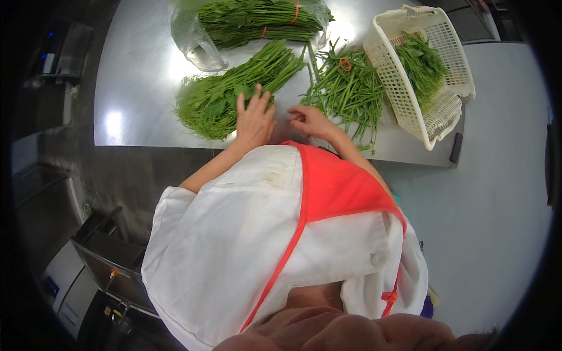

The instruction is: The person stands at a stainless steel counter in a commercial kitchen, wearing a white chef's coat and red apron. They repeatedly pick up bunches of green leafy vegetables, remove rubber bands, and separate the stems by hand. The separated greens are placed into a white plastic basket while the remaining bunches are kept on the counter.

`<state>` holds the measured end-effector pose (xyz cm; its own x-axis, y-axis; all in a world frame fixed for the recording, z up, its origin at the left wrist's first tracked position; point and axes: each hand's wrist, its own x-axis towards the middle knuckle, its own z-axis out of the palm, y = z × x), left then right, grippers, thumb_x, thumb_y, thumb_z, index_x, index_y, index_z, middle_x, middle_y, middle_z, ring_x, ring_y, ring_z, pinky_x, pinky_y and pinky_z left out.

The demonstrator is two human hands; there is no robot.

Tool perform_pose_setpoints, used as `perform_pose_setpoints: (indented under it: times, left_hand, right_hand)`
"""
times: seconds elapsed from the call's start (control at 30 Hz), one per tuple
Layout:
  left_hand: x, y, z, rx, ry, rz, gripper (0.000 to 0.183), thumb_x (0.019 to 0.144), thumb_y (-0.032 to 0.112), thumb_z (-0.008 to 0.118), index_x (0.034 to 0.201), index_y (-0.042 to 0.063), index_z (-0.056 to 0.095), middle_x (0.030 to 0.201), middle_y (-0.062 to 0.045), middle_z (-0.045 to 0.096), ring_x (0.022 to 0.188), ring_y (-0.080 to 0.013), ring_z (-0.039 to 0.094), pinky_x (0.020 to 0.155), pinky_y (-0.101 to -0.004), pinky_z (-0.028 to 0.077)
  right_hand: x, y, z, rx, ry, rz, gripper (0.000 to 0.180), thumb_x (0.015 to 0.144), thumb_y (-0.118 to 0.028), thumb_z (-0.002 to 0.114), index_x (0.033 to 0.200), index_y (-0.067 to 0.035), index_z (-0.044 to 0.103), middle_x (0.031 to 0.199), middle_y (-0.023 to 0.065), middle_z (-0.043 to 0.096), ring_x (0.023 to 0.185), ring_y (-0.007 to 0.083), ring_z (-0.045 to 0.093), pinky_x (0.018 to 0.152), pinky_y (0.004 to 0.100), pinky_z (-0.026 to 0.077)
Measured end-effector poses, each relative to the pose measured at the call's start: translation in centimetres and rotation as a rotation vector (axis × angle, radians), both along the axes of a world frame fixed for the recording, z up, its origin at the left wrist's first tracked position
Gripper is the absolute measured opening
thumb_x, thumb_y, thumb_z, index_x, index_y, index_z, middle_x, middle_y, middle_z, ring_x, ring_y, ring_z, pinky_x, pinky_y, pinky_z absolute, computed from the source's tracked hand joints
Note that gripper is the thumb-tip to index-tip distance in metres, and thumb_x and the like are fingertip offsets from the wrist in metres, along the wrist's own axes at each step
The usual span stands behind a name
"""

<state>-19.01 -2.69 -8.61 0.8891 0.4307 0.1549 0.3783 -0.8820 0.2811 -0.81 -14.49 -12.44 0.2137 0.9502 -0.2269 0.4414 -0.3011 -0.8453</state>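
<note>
My left hand (256,118) rests with spread fingers on the near right side of a heap of leafy green vegetable shoots (237,83). The shoots have long stems, with broad leaves and fine tendrils on the left. To the right, my right hand (311,121) is held low over the steel table, its fingers bent inward; whether anything small is between them is hidden. Just beyond that hand lies a loose pile of cut green stems (351,87), with a red band (345,65) on top.
A clear plastic bag (193,39) at the back holds bundled greens (259,19) tied with red bands. At right, a tilted white plastic basket (386,57) contains leafy tops (419,70). The steel table's (131,109) front edge runs close to my body.
</note>
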Motion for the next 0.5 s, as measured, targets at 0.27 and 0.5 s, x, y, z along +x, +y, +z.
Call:
perform_pose_setpoints:
  times: [0.27, 0.5]
  left_hand:
    - [0.7, -0.3, -0.8, -0.069, -0.244, 0.0, 0.05, 0.064, 0.015, 0.071, 0.111, 0.008, 0.054, 0.115, -0.012, 0.05, 0.119, -0.0306, 0.04, 0.1, -0.051, 0.022]
    - [3.2, -4.1, -2.4, 0.122, 0.128, 0.07, 0.034, 0.075, 0.014, 0.053, 0.106, 0.003, 0.055, 0.126, -0.019, 0.044, 0.126, -0.0353, 0.03, 0.097, -0.0444, 0.028]
  right_hand:
    - [7.5, -2.9, -0.6, -0.178, 0.059, -0.188, 0.026, 0.083, -0.014, 0.055, 0.103, 0.002, 0.058, 0.079, 0.0055, 0.063, 0.067, 0.0108, 0.058, 0.055, 0.0236, 0.047]
    - [2.2, -1.2, 1.7, -0.382, 0.217, 0.032, 0.022, 0.083, -0.012, 0.052, 0.098, 0.002, 0.058, 0.072, 0.0056, 0.063, 0.061, 0.0119, 0.06, 0.05, 0.0252, 0.049]
